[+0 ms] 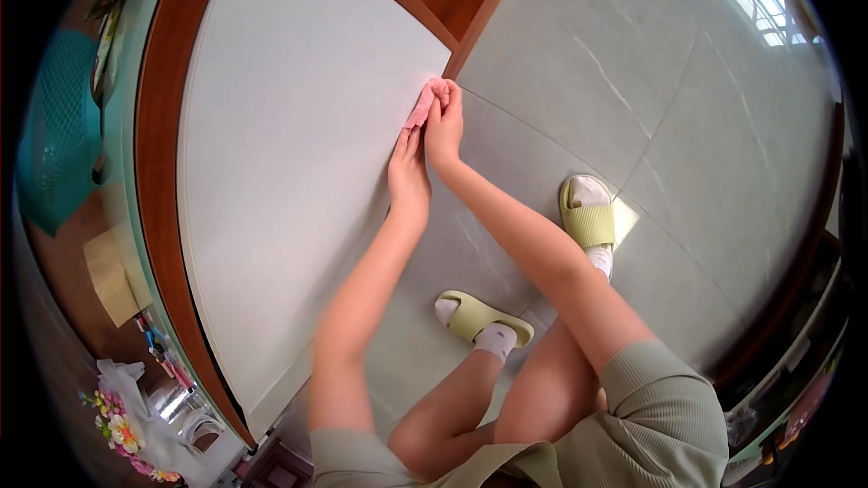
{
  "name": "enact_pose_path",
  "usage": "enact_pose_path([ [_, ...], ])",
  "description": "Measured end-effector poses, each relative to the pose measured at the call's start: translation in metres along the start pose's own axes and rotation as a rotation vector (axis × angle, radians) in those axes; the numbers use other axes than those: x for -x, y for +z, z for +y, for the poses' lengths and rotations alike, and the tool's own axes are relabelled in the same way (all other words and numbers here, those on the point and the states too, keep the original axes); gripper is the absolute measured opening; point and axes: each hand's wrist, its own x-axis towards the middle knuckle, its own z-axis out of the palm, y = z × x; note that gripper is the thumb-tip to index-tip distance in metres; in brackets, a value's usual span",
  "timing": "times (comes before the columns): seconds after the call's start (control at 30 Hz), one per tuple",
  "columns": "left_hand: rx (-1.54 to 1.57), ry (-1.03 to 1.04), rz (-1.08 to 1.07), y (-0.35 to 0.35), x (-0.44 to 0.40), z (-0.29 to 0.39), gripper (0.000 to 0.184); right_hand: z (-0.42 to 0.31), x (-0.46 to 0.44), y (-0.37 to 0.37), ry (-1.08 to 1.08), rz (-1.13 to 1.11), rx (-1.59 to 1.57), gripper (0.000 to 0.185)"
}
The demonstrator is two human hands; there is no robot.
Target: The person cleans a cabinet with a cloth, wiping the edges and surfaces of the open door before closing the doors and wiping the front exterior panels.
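Note:
A pink cloth [429, 101] is pressed against the edge of a white panel [298, 126], close to its far corner. My right hand [444, 131] has its fingers closed around the cloth. Just beside it, my left hand [410, 172] rests along the panel's edge with fingers stretched out, their tips touching the cloth's near end. Part of the cloth is hidden behind my right fingers.
Reddish-brown wood trim [163, 126] frames the panel. On the left, a glass-edged surface holds a teal mesh basket [59, 126], a tan paper piece [110, 278] and artificial flowers [122, 434]. My feet in green slippers [589, 224] stand on grey floor tiles [561, 54].

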Motion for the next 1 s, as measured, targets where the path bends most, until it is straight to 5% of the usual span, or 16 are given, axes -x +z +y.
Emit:
enact_pose_path([
  [0.23,-0.266,0.187,0.266,-0.026,0.047,-0.007,0.047,-0.016,0.06,-0.002,0.069,-0.104,0.204,0.026],
  [0.53,-0.275,0.3,0.185,0.04,0.136,0.04,0.045,-0.107,0.128,0.027,-0.098,-0.227,0.095,0.029],
  [0.8,-0.581,0.555,0.094,0.041,0.194,0.057,0.043,-0.126,0.186,0.05,-0.636,-0.33,-0.104,0.033],
  [0.9,-1.863,0.761,0.318,0.002,0.192,0.055,0.045,-0.099,0.192,0.046,-0.778,-0.353,-0.076,0.037],
  [0.97,-2.336,0.772,0.402,-0.006,0.192,0.05,0.047,-0.07,0.184,0.04,-0.927,-0.351,-0.017,0.041],
  [1.0,-2.828,0.775,0.511,-0.015,0.186,0.048,0.048,-0.058,0.18,0.034,-0.964,-0.389,0.027,0.045],
])
